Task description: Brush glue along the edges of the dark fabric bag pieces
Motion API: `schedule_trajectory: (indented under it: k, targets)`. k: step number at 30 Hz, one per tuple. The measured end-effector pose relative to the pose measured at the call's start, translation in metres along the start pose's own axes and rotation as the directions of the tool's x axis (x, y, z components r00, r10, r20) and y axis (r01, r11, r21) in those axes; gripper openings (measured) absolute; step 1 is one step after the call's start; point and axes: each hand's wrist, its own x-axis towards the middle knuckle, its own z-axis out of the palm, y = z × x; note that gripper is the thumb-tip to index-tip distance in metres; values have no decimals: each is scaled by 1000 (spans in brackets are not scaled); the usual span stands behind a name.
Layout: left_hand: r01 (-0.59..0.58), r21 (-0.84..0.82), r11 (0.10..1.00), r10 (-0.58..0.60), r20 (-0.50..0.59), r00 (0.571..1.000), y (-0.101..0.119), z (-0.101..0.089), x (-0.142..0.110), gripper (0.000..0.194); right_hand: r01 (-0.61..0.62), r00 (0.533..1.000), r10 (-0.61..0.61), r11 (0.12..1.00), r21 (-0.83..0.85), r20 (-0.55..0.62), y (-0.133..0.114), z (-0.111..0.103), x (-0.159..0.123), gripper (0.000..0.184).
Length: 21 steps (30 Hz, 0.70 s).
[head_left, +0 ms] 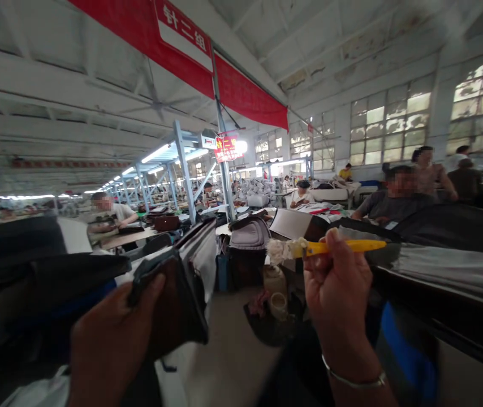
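My left hand [116, 328] grips the edge of a dark brown leather bag piece [177, 299], thumb on its near face. The piece stands upright, and its pale lining shows along the top right. My right hand [337, 282] is closed round the yellow handle of a brush [362, 245], held level in the air. Its bristle end [281, 250] points left and is caked with whitish stuff. A gap separates the brush from the bag piece. The fingers of my left hand behind the piece are hidden.
Dark bag pieces [25, 277] are heaped at the left, and a stack of panels [449, 271] lies at the right. Low in the middle stand a stained container [274, 278] and a yellowish cup [279, 308]. Several people sit farther off, one person [402, 198] close at the right.
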Motion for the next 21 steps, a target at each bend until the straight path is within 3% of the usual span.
schedule_trajectory:
  k: [3,5,7,10,13,15,17,21]
  targets:
    - [-263,197,945,291,-134,947,49,39,66,43,-2,999,2,1000,0,-37,21,-1,14,33]
    - [-378,246,893,411,-102,906,77,91,108,46,1,998,-2,1000,-10,-59,35,-5,23,34]
    - [-436,233,869,454,-29,890,94,157,142,39,5,997,-8,999,-40,-75,50,-12,30,36]
    - [-497,186,848,477,140,867,100,258,167,34,-18,994,7,995,-101,-107,72,-25,36,38]
    - [-556,113,823,514,267,815,88,326,167,27,-81,989,60,985,-153,-138,89,-36,38,35]
    - [-585,75,808,544,286,789,76,345,164,28,-133,984,110,978,-163,-143,96,-40,38,33]
    - [-609,44,792,575,282,768,65,344,162,32,-187,975,166,971,-147,-145,99,-42,36,31]
    - [-643,-15,766,617,303,727,49,302,157,43,-255,955,235,962,-98,-181,95,-40,27,27]
